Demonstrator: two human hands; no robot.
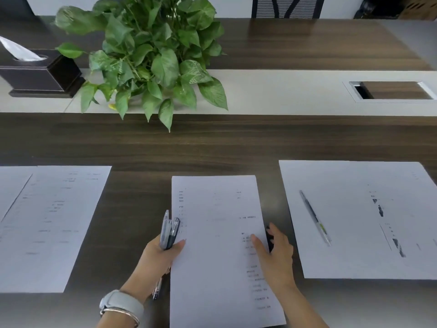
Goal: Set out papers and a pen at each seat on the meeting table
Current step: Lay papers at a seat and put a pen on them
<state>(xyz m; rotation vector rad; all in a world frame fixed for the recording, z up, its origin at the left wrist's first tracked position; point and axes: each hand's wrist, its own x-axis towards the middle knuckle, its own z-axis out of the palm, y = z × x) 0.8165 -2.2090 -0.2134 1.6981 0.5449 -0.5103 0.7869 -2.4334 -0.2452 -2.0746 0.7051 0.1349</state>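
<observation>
A long meeting table (pixel 212 143) of dark wood fills the view, with a pale grey strip (pixel 272 91) running along its middle. A metal-framed cable hatch (pixel 392 90) is set into that strip on the right. Beyond the far edge stands a mesh-backed chair (pixel 287 7).

A leafy green plant (pixel 151 55) sits on the strip, its leaves hanging over onto the dark wood. To its left is a dark tissue box (pixel 45 76) with a white tissue sticking out of the top.

Three sets of papers lie along the near side. The right paper (pixel 359 218) lies flat, well apart from the hands, and a pen (pixel 314 217) rests on its left part, slanting from upper left to lower right. The left papers (pixel 49 223) lie flat at the left edge of the view, with no pen on the part that shows. The middle paper (pixel 217 252) lies between the two hands, its print too blurred to read.

The left hand (pixel 160 256) grips a bundle of pens (pixel 169 230) in curled fingers, their clip ends pointing up and away, while its thumb presses the left edge of the middle paper. The lower end of one pen shows below the hand. The left wrist wears a pale watch (pixel 123 304) and a thin bracelet (pixel 125 313).

The right hand (pixel 274 254) holds the right edge of the middle paper, thumb laid on top of the sheet and the other fingers held together just past the edge; whether they curl under the sheet I cannot tell.
</observation>
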